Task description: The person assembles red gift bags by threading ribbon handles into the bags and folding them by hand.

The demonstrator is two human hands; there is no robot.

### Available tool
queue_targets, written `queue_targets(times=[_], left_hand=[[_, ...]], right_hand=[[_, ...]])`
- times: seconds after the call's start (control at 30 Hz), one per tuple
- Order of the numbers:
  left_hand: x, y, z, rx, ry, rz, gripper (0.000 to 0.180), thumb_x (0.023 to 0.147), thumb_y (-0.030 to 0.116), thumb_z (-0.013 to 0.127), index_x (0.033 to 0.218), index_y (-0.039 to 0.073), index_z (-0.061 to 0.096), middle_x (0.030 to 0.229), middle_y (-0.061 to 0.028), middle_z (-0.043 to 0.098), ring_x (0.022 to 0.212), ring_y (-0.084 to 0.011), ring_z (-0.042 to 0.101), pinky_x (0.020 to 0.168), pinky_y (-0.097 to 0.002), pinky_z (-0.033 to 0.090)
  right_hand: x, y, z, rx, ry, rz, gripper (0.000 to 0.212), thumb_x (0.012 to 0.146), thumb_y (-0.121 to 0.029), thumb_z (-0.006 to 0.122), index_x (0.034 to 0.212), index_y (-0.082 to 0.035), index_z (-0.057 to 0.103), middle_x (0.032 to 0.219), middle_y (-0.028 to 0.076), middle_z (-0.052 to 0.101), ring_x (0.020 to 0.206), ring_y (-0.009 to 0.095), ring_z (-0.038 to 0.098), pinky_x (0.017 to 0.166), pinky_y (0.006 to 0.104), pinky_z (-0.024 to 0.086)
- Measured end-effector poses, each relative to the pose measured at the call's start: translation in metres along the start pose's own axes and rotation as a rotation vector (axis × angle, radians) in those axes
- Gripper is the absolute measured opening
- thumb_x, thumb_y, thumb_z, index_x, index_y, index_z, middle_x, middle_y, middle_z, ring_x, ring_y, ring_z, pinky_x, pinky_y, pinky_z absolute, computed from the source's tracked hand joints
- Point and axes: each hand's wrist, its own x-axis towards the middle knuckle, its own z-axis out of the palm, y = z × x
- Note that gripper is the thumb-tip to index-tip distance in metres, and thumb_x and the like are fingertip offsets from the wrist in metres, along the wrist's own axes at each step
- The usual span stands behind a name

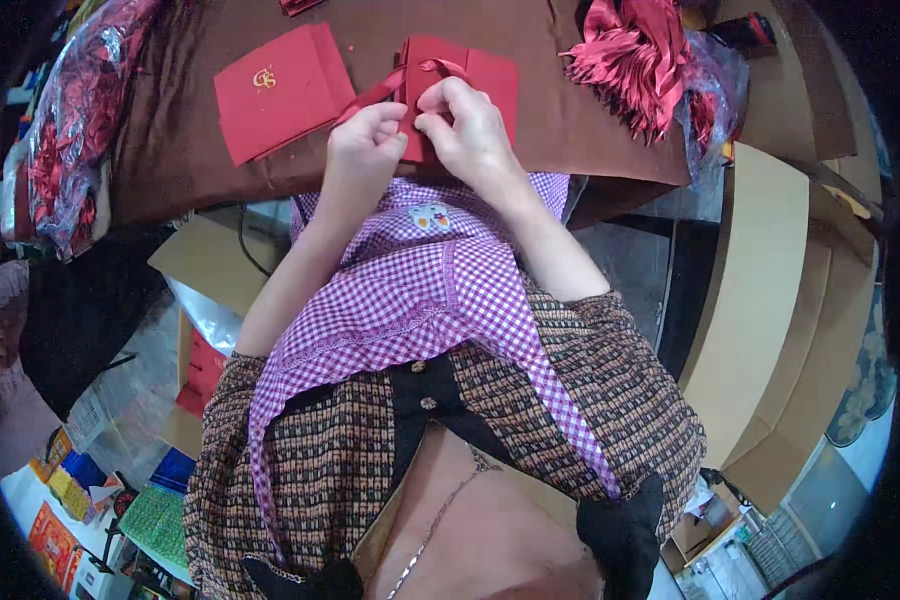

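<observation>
A red paper bag (492,88), flat and folded, lies on the brown-covered table in front of me. A red ribbon (382,90) runs across its left edge between my hands. My left hand (366,145) is closed in a pinch on the ribbon's left part. My right hand (467,128) rests over the bag, thumb and forefinger bent together at the ribbon's looped part; the fingertips partly hide what they hold. Just left of the hands lies another red paper piece, a flat stack of red bags or envelopes (288,110) with a gold mark on it.
A bunch of loose red ribbons (632,60) hangs at the table's right edge, beside a clear plastic bag (715,80). At the left edge hangs a clear bag of red ribbons (80,125). The brown tablecloth (185,60) ends close before me. Cardboard (760,300) stands to the right.
</observation>
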Motion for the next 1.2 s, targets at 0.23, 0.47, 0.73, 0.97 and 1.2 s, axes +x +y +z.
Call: queue_targets(times=[0.23, 0.47, 0.73, 0.97, 1.2], left_hand=[[0.002, 0.001, -0.004, -0.11, -0.016, -0.12, 0.029, 0.08, 0.0, 0.059, 0.108, -0.008, 0.059, 0.088, -0.0063, 0.064, 0.078, -0.0106, 0.059, 0.073, -0.0245, 0.05], [0.011, -0.008, -0.005, -0.13, -0.069, -0.144, 0.03, 0.08, -0.001, 0.058, 0.11, -0.008, 0.058, 0.095, -0.0093, 0.065, 0.085, -0.0115, 0.06, 0.078, -0.025, 0.05], [0.022, -0.014, 0.003, -0.047, -0.064, -0.086, 0.033, 0.079, -0.002, 0.058, 0.112, -0.006, 0.058, 0.098, -0.0133, 0.065, 0.088, -0.0162, 0.063, 0.08, -0.0267, 0.051], [0.023, -0.008, 0.005, -0.052, -0.063, -0.088, 0.032, 0.078, -0.003, 0.058, 0.11, -0.007, 0.058, 0.096, -0.0142, 0.066, 0.089, -0.0165, 0.064, 0.079, -0.0276, 0.051], [0.021, -0.011, 0.003, 0.047, -0.044, -0.011, 0.029, 0.079, 0.002, 0.061, 0.107, -0.006, 0.06, 0.092, -0.0145, 0.066, 0.085, -0.0163, 0.064, 0.075, -0.029, 0.052]], right_hand=[[-0.001, -0.001, -0.019, -0.155, -0.094, -0.107, 0.013, 0.077, -0.006, 0.065, 0.09, -0.003, 0.062, 0.088, 0.009, 0.065, 0.094, 0.027, 0.058, 0.092, 0.0384, 0.038], [-0.005, 0.016, -0.016, -0.227, -0.035, -0.215, 0.009, 0.074, -0.009, 0.067, 0.081, -0.006, 0.063, 0.079, 0.006, 0.061, 0.084, 0.024, 0.057, 0.087, 0.0365, 0.037], [-0.001, 0.022, -0.003, -0.373, 0.066, -0.291, 0.007, 0.075, -0.01, 0.067, 0.079, -0.008, 0.063, 0.076, 0.003, 0.061, 0.079, 0.022, 0.055, 0.085, 0.0391, 0.035], [0.002, 0.024, 0.001, -0.484, 0.02, -0.329, 0.009, 0.079, -0.015, 0.065, 0.081, -0.008, 0.06, 0.077, 0.004, 0.059, 0.079, 0.023, 0.052, 0.085, 0.0415, 0.034], [0.005, 0.019, -0.001, -0.555, -0.031, -0.376, 0.008, 0.078, -0.013, 0.064, 0.078, -0.008, 0.058, 0.074, 0.006, 0.057, 0.079, 0.024, 0.052, 0.085, 0.0422, 0.035]])
